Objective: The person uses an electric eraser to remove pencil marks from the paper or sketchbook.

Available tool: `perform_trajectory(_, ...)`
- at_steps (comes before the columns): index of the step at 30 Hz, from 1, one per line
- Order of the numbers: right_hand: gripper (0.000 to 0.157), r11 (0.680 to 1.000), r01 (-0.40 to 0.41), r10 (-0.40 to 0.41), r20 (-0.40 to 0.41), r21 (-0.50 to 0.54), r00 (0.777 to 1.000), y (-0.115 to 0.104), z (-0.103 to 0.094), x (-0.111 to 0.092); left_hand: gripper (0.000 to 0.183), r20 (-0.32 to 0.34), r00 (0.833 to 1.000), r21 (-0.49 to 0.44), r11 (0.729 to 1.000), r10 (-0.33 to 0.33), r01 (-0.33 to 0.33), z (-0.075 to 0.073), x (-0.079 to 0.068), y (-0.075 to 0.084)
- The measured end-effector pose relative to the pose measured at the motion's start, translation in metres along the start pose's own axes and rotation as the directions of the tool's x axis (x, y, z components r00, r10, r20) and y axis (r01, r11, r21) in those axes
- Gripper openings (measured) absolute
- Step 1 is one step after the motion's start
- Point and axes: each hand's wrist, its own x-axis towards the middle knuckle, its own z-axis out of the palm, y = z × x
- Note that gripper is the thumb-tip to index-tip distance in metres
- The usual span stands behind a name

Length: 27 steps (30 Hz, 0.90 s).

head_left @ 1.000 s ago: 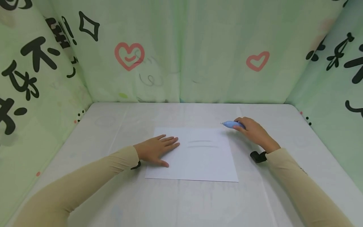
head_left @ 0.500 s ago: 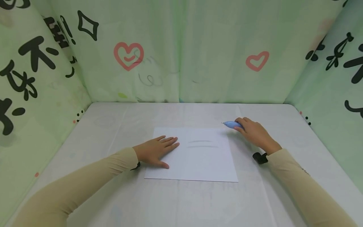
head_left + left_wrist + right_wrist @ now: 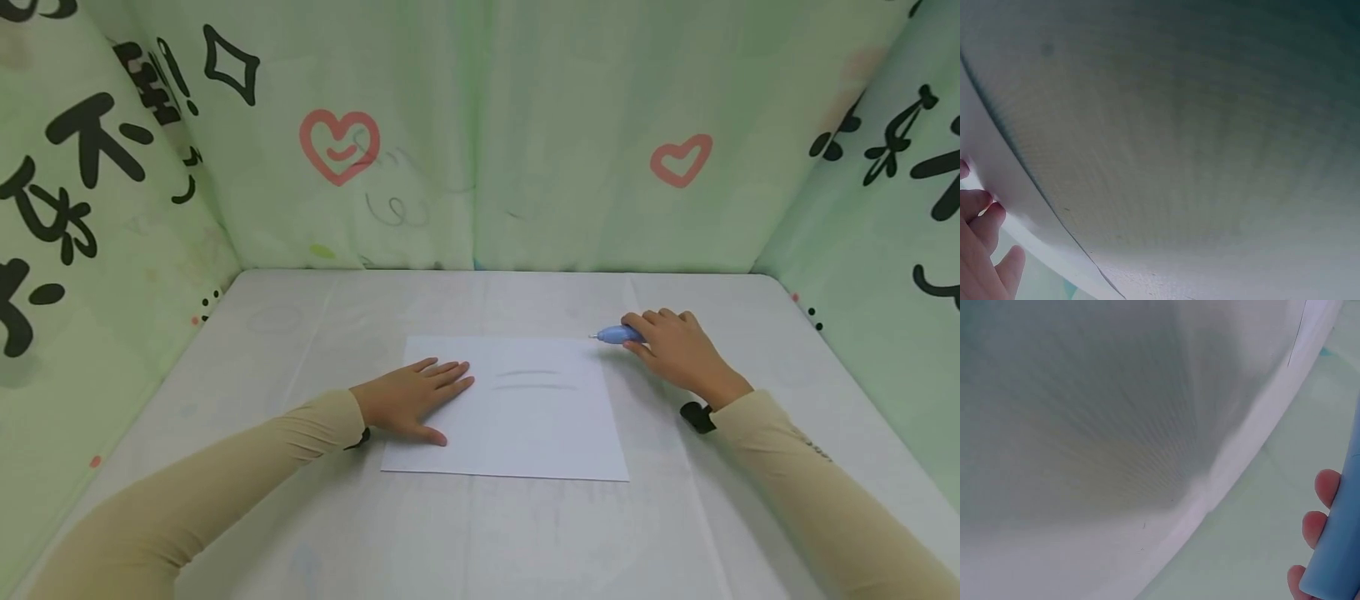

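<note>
A white sheet of paper (image 3: 525, 442) lies on the table, with two faint grey lines (image 3: 536, 386) in its upper right part. My left hand (image 3: 416, 398) rests flat on the sheet's left side, fingers spread; its fingers (image 3: 985, 231) show at the lower left of the left wrist view. Held up near the sheet's top right corner, my right hand (image 3: 678, 350) grips a thick blue pen-shaped tool (image 3: 619, 335) whose thin pale tip points left. In the right wrist view, fingertips (image 3: 1315, 528) curl round the tool's smooth blue body (image 3: 1338, 550).
A white cloth covers the table (image 3: 480, 542). Pale green curtains (image 3: 570, 208) with hearts and black characters enclose it at the back and both sides. A black strap piece (image 3: 697, 417) sits at the right wrist.
My right hand has shifted slightly to the right, and the blue pen-shaped tool's tip now sits a little lower and further right. The left hand and the sheet stay put.
</note>
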Motion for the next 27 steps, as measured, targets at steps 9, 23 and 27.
perform_trajectory(9, 0.028, 0.991, 0.087, -0.098, -0.108, -0.099, 0.989, -0.006, 0.002, 0.002, 0.091, -0.006, 1.0, -0.005, 1.0, 0.004, -0.004, 0.002, 0.0, -0.001)
perform_trajectory(23, 0.024, 0.967, 0.217, -0.223, -0.037, -0.134, 0.974, -0.012, 0.003, 0.01, 0.09, 0.008, 1.0, 0.002, 1.0, -0.006, 0.006, 0.003, 0.001, -0.001)
perform_trajectory(27, 0.027, 0.955, 0.259, -0.264, -0.014, -0.145, 0.964, -0.012, 0.003, 0.011, 0.091, 0.003, 1.0, 0.011, 1.0, -0.008, 0.008, 0.004, 0.001, -0.002)
